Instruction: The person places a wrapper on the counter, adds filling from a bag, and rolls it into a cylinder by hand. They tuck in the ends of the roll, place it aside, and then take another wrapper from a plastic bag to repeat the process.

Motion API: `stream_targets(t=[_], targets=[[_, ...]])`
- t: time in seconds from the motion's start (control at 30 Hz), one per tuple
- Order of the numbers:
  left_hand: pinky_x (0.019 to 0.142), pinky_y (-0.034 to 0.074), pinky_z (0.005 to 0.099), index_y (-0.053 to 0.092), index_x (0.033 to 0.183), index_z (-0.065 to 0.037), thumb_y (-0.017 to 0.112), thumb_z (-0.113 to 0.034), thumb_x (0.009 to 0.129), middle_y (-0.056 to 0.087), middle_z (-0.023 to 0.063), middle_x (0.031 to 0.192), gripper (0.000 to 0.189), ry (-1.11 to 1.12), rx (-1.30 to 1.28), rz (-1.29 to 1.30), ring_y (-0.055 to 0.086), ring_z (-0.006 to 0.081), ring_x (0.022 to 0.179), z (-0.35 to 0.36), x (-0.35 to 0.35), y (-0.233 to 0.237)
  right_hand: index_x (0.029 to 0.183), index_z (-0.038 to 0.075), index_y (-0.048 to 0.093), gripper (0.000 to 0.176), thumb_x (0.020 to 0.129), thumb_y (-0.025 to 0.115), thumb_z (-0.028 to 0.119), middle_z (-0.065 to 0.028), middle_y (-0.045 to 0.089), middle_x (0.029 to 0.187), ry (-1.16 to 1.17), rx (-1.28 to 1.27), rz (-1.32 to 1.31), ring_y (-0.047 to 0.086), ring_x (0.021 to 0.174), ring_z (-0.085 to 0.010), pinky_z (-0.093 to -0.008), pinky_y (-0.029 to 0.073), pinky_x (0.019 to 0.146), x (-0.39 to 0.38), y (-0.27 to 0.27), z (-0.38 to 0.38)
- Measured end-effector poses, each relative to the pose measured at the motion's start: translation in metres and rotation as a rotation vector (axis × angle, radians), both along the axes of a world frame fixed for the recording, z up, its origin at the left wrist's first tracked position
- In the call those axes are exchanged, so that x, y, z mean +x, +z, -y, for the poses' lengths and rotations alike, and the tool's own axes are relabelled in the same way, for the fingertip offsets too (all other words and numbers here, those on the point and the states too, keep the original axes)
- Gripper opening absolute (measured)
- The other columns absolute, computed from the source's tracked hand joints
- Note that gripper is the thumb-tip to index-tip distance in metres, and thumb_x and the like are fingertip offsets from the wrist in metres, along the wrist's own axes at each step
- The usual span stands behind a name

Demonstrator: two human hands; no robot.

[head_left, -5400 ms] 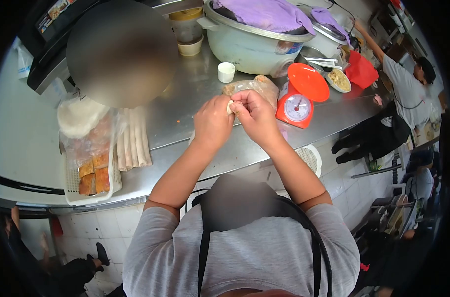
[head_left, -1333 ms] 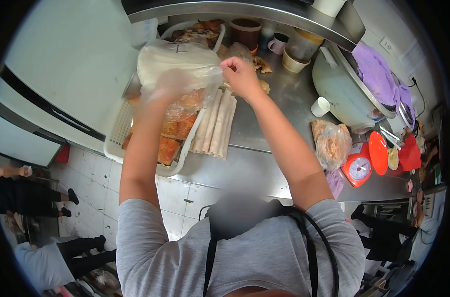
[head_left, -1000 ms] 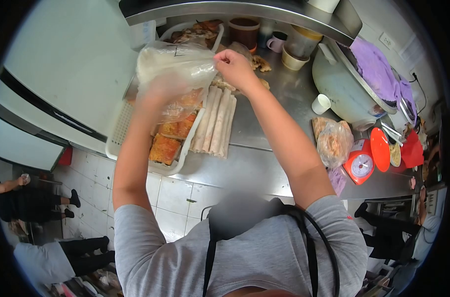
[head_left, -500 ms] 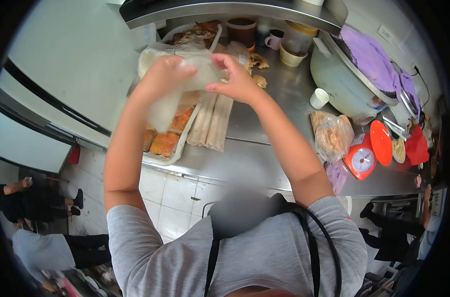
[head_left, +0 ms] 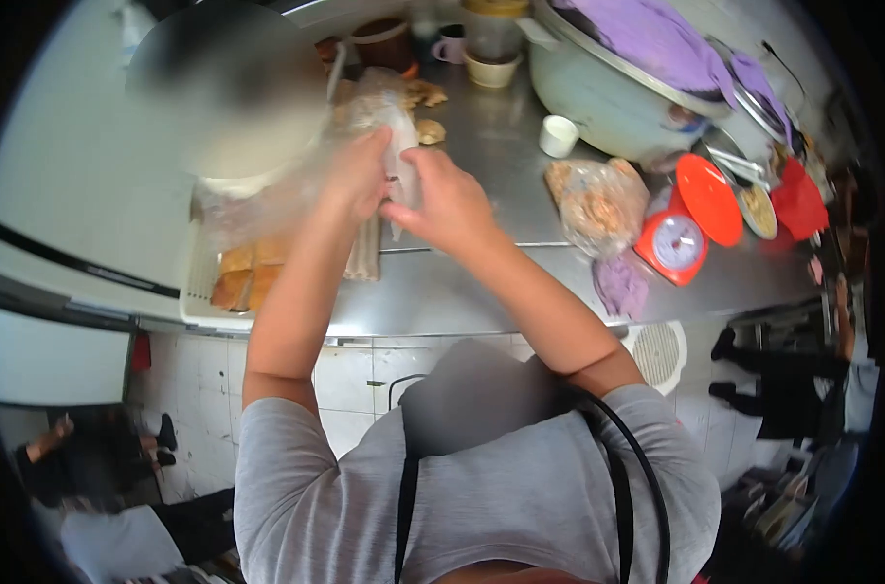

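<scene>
Both hands meet over the left part of the steel counter, gathering a thin translucent plastic bag (head_left: 399,161) between them. My left hand (head_left: 360,175) has its fingers closed on the bag's left side. From the right, my right hand (head_left: 447,195) pinches the same plastic between thumb and fingers. Below the hands lie pale long rolls (head_left: 364,255), partly hidden by my left forearm. A white tray (head_left: 198,292) with orange-brown food pieces (head_left: 251,265) sits to the left, partly under blurred clear plastic. Something large, pale and blurred covers the tray's far end.
Behind are a brown container (head_left: 384,46), a pink mug (head_left: 449,45) and a large pot (head_left: 608,97) with a purple cloth (head_left: 656,44). To the right are a white cup (head_left: 559,136), bagged food (head_left: 603,206) and a red scale (head_left: 674,243). Other people stand at both lower sides.
The view has shifted to the right. My hands have come closer together, and the plastic that was spread between them is now bunched. The large blurred pale shape now shows at the upper left.
</scene>
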State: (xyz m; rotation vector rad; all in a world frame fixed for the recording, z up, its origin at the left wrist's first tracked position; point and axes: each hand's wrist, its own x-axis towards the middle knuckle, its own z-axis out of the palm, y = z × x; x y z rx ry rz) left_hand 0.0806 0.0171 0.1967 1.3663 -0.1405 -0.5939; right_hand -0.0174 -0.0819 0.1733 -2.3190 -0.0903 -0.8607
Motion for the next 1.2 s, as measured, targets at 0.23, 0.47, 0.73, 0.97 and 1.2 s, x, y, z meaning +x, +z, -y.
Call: stream_targets(t=[0.23, 0.47, 0.73, 0.97, 1.2], targets=[[0.069, 0.044, 0.0285, 0.049, 0.103, -0.001, 0.049, -0.015, 0.087, 0.055, 0.007, 0.092, 0.021, -0.211, -0.112, 0.036, 0.053, 0.0152, 0.079, 0.027, -0.022, -0.029, 0.098, 0.002, 0.061, 0.024, 0.078, 0.061, 0.015, -0.0126, 0.063, 0.086, 0.038, 0.394, -0.311, 0.061, 0.073, -0.0236, -0.0304, 0.048, 0.066, -0.003, -0.026, 0.046], [0.07, 0.043, 0.026, 0.051, 0.101, 0.002, 0.059, -0.012, 0.082, 0.057, 0.0055, 0.088, 0.025, -0.021, -0.02, 0.317, 0.053, 0.0106, 0.081, 0.039, -0.027, -0.045, 0.087, 0.0, 0.059, 0.017, 0.079, 0.062, 0.015, -0.0053, 0.062, 0.08, 0.028, 0.541, -0.301, 0.057, 0.068, -0.0124, -0.0263, 0.047, 0.063, -0.021, -0.037, 0.034], [0.063, 0.041, 0.0239, 0.052, 0.102, -0.001, 0.059, -0.025, 0.084, 0.055, 0.0027, 0.081, 0.031, 0.044, 0.149, 0.177, 0.048, 0.0102, 0.067, 0.022, 0.004, -0.036, 0.083, 0.001, 0.057, 0.016, 0.08, 0.06, 0.017, -0.0075, 0.062, 0.076, 0.183, 0.712, -0.413, 0.059, 0.066, -0.015, -0.0297, 0.047, 0.063, 0.008, -0.057, 0.034], [0.047, 0.038, 0.0262, 0.052, 0.102, -0.003, 0.056, -0.024, 0.085, 0.052, 0.0007, 0.077, 0.027, -0.126, 0.32, 0.193, 0.046, 0.0093, 0.061, -0.015, 0.027, -0.025, 0.091, 0.005, 0.054, 0.013, 0.084, 0.053, 0.016, -0.007, 0.061, 0.085, 0.361, 1.4, -0.459, 0.06, 0.075, -0.0163, -0.0296, 0.05, 0.071, 0.021, -0.043, 0.047], [0.047, 0.042, 0.0229, 0.054, 0.099, -0.004, 0.054, -0.011, 0.086, 0.052, 0.0016, 0.076, 0.015, 0.289, -0.325, 0.323, 0.047, 0.0095, 0.054, -0.083, 0.11, 0.027, 0.101, 0.004, 0.052, 0.025, 0.088, 0.046, 0.024, -0.0056, 0.06, 0.091, 0.391, 1.611, -0.429, 0.059, 0.083, -0.0191, -0.0355, 0.047, 0.077, 0.02, -0.049, 0.116]])
